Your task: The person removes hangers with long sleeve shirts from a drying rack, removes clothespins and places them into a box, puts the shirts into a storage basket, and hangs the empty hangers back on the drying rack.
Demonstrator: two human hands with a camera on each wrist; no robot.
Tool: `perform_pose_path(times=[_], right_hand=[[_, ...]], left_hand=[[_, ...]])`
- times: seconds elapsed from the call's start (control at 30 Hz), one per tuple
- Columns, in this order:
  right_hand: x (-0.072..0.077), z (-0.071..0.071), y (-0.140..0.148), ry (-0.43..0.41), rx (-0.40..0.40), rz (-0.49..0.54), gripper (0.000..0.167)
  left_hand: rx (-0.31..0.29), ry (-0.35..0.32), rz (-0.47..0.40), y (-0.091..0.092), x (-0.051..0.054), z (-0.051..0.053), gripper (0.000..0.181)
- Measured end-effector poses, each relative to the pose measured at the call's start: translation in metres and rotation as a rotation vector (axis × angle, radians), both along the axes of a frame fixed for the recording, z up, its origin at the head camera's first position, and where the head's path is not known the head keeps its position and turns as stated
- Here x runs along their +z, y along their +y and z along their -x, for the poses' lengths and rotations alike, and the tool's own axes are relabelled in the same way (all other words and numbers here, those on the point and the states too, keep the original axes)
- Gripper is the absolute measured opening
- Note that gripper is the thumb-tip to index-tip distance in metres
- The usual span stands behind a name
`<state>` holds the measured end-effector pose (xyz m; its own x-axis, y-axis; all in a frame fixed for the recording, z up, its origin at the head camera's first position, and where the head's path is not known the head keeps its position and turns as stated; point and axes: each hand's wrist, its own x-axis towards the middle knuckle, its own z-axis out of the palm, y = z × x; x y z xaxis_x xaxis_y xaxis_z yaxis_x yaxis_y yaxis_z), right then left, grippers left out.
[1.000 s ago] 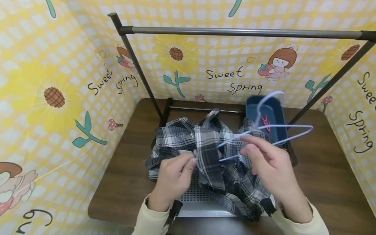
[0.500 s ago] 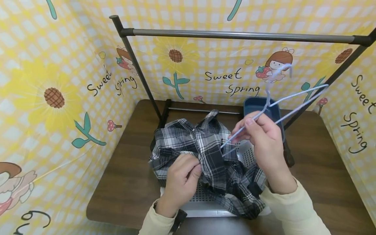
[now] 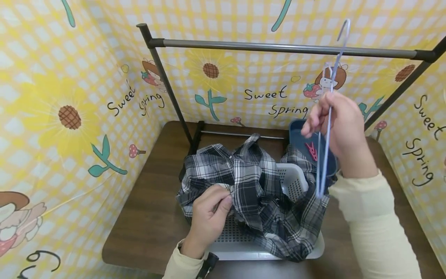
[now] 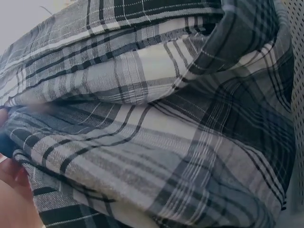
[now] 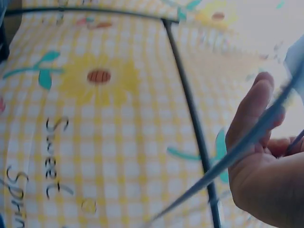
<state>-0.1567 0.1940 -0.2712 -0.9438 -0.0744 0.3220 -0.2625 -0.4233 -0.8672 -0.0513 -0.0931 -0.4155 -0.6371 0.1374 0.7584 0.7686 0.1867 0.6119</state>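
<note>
A black, grey and white plaid shirt [image 3: 244,174] lies bunched over a light grey perforated basket [image 3: 240,254]. My left hand [image 3: 210,213] pinches the shirt near its middle; folds of the shirt [image 4: 142,123] fill the left wrist view, with part of the hand [image 4: 16,199] at its left edge. My right hand [image 3: 343,128] grips a pale blue hanger [image 3: 326,155] in the air above the shirt's right side, the hook pointing up in front of the rail. In the right wrist view, the hanger [image 5: 223,164] crosses blurred in front of the hand [image 5: 266,171].
A dark metal rack with a horizontal rail [image 3: 244,45] stands at the back of the brown table [image 3: 139,217]. A blue bin [image 3: 296,133] holding pink clips [image 3: 311,151] sits at the back right. Patterned cloth hangs behind and at both sides.
My right hand has risen to the right with the hanger, which is now clear of the shirt and turned nearly upright. The left hand keeps its hold on the shirt.
</note>
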Motion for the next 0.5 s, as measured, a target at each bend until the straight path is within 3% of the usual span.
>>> perform_pose_path(times=[0.2,0.37,0.5], right_hand=[[0.011,0.042,0.026,-0.149,0.062,0.010,0.042],[0.005,0.054,0.036,-0.204,0.044,-0.057,0.043],[-0.006,0.057,0.042,-0.242,0.000,-0.183,0.042]], left_hand=[[-0.006,0.017,0.015,-0.005,-0.003,-0.002,0.020],[-0.018,0.012,0.018,-0.008,-0.004,-0.003,0.019],[-0.030,0.018,0.022,-0.010,-0.005,-0.003,0.018]])
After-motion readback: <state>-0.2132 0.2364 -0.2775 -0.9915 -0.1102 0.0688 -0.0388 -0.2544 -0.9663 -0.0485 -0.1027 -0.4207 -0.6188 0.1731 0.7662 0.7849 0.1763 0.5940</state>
